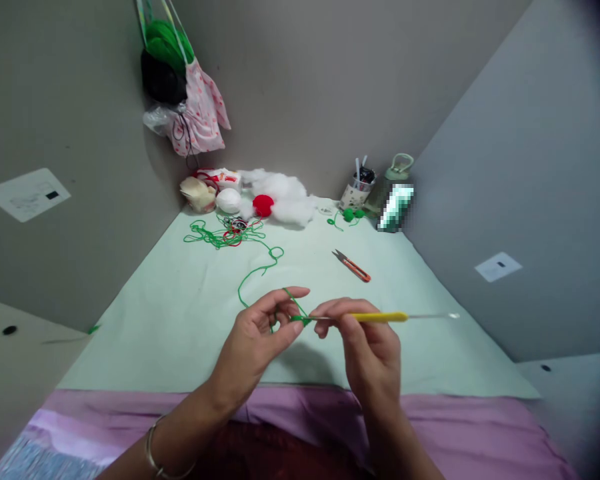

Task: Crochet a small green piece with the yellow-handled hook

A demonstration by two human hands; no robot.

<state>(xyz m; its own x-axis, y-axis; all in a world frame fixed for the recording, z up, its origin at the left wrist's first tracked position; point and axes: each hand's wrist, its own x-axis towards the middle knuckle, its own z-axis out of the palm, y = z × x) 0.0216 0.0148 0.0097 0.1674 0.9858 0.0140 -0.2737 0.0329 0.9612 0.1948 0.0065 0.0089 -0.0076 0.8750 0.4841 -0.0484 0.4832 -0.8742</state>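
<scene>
My left hand (pixel 261 330) pinches a strand of green yarn (pixel 254 273), which is looped over the forefinger and trails back across the pale green table cover (pixel 180 320) to a tangled heap. My right hand (pixel 367 340) grips a crochet hook (pixel 380 317) with a yellow handle and a metal shaft. The hook's tip meets a small green knot of stitches between the two hands. Both hands hover above the table's near edge, fingertips almost touching.
Orange thread snips (pixel 353 265) lie beyond the right hand. At the back sit white stuffing (pixel 287 197), a red ball (pixel 263 205), a white ball (pixel 229 200), a cup of tools (pixel 357 190) and a green bottle (pixel 393 187). Bags (pixel 180 87) hang in the corner. Grey partitions close in both sides.
</scene>
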